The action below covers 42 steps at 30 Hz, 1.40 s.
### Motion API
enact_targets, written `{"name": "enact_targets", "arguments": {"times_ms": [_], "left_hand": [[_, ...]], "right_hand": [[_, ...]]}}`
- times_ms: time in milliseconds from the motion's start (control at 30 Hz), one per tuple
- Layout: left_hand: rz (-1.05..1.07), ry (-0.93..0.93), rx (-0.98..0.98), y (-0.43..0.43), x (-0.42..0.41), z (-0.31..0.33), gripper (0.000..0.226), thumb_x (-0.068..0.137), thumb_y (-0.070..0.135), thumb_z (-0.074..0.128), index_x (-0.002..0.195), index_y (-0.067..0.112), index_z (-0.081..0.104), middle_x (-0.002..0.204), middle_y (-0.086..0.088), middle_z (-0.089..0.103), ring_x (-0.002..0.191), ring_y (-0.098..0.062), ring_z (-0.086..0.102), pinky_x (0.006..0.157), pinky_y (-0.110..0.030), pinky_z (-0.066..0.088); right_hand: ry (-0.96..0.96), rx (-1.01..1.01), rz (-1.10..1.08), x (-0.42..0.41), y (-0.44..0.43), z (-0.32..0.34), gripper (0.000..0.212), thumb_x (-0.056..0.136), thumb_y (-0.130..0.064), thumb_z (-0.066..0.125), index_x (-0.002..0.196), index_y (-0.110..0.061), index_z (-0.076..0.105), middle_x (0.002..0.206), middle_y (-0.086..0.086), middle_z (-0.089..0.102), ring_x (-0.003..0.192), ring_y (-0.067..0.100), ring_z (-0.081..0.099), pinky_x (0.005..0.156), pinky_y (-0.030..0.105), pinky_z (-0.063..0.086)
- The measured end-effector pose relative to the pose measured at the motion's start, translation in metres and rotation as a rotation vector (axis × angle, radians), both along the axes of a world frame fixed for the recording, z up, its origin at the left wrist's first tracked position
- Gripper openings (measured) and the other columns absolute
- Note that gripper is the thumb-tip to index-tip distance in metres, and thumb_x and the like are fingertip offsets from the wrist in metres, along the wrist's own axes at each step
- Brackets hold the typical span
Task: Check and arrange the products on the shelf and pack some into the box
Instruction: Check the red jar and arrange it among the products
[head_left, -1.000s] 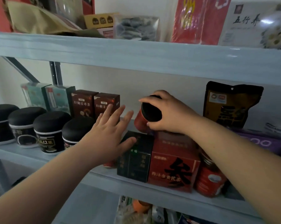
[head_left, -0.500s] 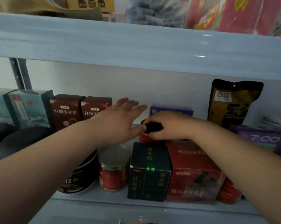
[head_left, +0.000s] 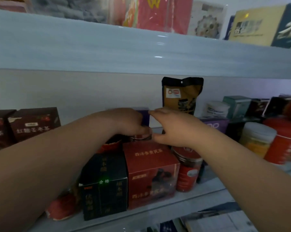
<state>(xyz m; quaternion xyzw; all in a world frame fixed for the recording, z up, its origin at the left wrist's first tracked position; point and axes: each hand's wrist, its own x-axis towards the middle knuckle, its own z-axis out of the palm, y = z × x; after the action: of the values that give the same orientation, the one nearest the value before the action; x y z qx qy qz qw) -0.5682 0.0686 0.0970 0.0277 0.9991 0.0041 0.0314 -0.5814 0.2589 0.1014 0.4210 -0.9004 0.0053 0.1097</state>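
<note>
Lidded jar [head_left: 141,137], centre frame: rigid, probably light and slick, best taken by the lid rim; left hand [head_left: 126,123] curled over it, grip unclear; right hand [head_left: 173,129] spread.

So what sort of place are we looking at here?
Likely a shop or stockroom, though I can't be sure. Tiered shelves are crowded with sealed retail goods: a printed red box, a brown pouch and a lidded jar.

Dim, bluish light; glare streaks on upper shelf edge [head_left: 158,47]; motion blur, wide-angle bending at edges
</note>
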Motion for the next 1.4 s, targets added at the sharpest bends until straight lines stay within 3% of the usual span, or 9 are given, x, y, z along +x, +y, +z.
{"name": "enact_targets", "arguments": {"times_ms": [200,300,433,600,767,933,1100,1300,1400], "left_hand": [[0.151,-0.060,0.029,0.018,-0.016,-0.007,0.087,0.080,0.076,0.061,0.143,0.016,0.050,0.129,-0.003,0.061,0.108,-0.018,0.059,0.095,-0.034,0.051],[0.193,0.009,0.122,0.024,-0.011,-0.008,0.058,0.078,0.062,0.068,0.115,0.017,0.064,0.099,0.001,0.064,0.089,-0.015,0.061,0.075,-0.030,0.052],[0.235,0.352,0.101,0.033,0.009,0.000,0.056,0.069,0.063,0.073,0.090,0.022,0.043,0.091,0.000,0.053,0.085,-0.021,0.055,0.065,-0.033,0.043],[0.170,0.783,0.154,0.050,0.056,0.005,0.067,0.071,0.055,0.076,0.113,0.014,0.047,0.112,-0.004,0.046,0.112,-0.028,0.045,0.080,-0.037,0.038],[0.215,0.933,0.391,0.087,0.110,0.015,0.054,0.071,0.046,0.076,0.108,0.022,0.045,0.108,0.007,0.045,0.101,-0.013,0.044,0.070,-0.026,0.038],[0.210,0.961,0.830,0.142,0.147,0.016,0.041,0.067,0.054,0.069,0.092,0.027,0.049,0.086,0.006,0.063,0.075,-0.002,0.062,0.056,-0.031,0.056],[0.268,0.918,1.128,0.180,0.164,-0.010,0.045,0.078,0.071,0.057,0.106,0.037,0.066,0.107,0.006,0.073,0.099,-0.018,0.072,0.077,-0.043,0.059],[0.281,0.773,1.501,0.239,0.180,-0.068,0.042,0.090,0.027,0.053,0.129,0.020,0.064,0.120,-0.007,0.073,0.108,-0.033,0.070,0.084,-0.045,0.060],[0.315,0.769,1.470,0.267,0.182,-0.094,0.032,0.092,0.018,0.059,0.121,0.027,0.068,0.113,-0.002,0.073,0.102,-0.025,0.072,0.077,-0.033,0.060]], "right_hand": [[0.000,-0.032,0.024,-0.003,0.020,-0.005,0.080,0.098,-0.049,0.059,0.164,-0.027,0.019,0.164,-0.001,0.032,0.144,0.018,0.036,0.104,0.028,0.039],[-0.007,-0.075,0.052,-0.002,0.029,-0.006,0.079,0.098,-0.048,0.059,0.164,-0.028,0.020,0.162,0.000,0.034,0.142,0.019,0.039,0.103,0.029,0.041],[-0.014,-0.160,0.098,-0.001,0.046,0.002,0.077,0.098,-0.048,0.058,0.162,-0.030,0.020,0.162,0.000,0.033,0.143,0.020,0.038,0.107,0.033,0.042],[-0.015,-0.304,0.155,-0.007,0.065,0.005,0.078,0.097,-0.047,0.061,0.162,-0.029,0.022,0.164,0.000,0.029,0.148,0.018,0.030,0.115,0.031,0.032],[-0.126,-0.493,0.260,-0.009,0.084,-0.014,0.094,0.088,-0.048,0.074,0.162,-0.033,0.018,0.165,-0.002,0.023,0.149,0.013,0.026,0.114,0.022,0.024],[-0.340,-0.648,0.383,0.011,0.113,-0.029,0.106,0.073,-0.047,0.089,0.156,-0.045,0.023,0.148,-0.018,0.036,0.126,-0.009,0.036,0.100,0.014,0.036],[-0.667,-0.855,0.461,0.039,0.156,-0.055,0.092,0.065,-0.040,0.095,0.136,-0.061,0.039,0.126,-0.028,0.060,0.112,-0.004,0.063,0.086,0.019,0.056],[-1.521,-1.181,0.547,0.073,0.195,-0.114,0.069,0.064,-0.055,0.088,0.127,-0.033,0.067,0.116,0.006,0.074,0.107,0.029,0.073,0.089,0.048,0.061],[-1.705,-1.224,0.583,0.086,0.216,-0.132,0.064,0.064,-0.063,0.087,0.116,-0.028,0.074,0.109,0.012,0.076,0.093,0.029,0.076,0.075,0.040,0.063]]}}
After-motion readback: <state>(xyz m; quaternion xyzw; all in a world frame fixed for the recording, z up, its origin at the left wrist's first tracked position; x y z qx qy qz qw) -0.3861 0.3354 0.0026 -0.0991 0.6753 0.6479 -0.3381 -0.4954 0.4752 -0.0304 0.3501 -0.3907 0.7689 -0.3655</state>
